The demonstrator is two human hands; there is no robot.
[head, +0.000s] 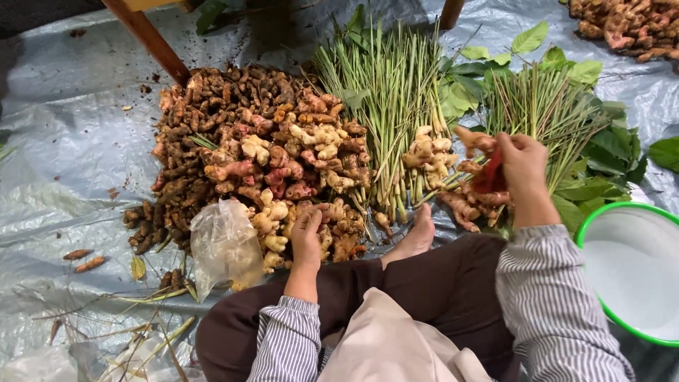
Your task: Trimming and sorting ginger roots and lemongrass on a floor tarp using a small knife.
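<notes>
A person is seen from above, seated on a grey plastic sheet (64, 163) with legs folded and a bare foot (416, 237) showing at the centre of the frame. The left hand (309, 237) is laid, fingers curled and turned down, on the near edge of a large heap of ginger and turmeric roots (247, 152) that fills the centre-left; whether a single root is closed in it cannot be told. The right hand (522, 164) is raised at the centre-right, closed around a red tool (489, 177) whose kind cannot be made out, and a ginger root (472, 140) is touched at the fingertips. That root is set with its long axis running up and to the left from the hand, toward the lemongrass stalks (385, 92). A smaller pile of ginger pieces (467, 205) lies just below the right hand, so the right hand is the nearer one to it, while the big heap is nearer the left.

A clear plastic bag (225, 244) rests just left of the left hand. A green-rimmed white bowl (593, 226) is placed at the right edge, and green leaves (608, 148) are spread behind a second stalk bundle (541, 106).
</notes>
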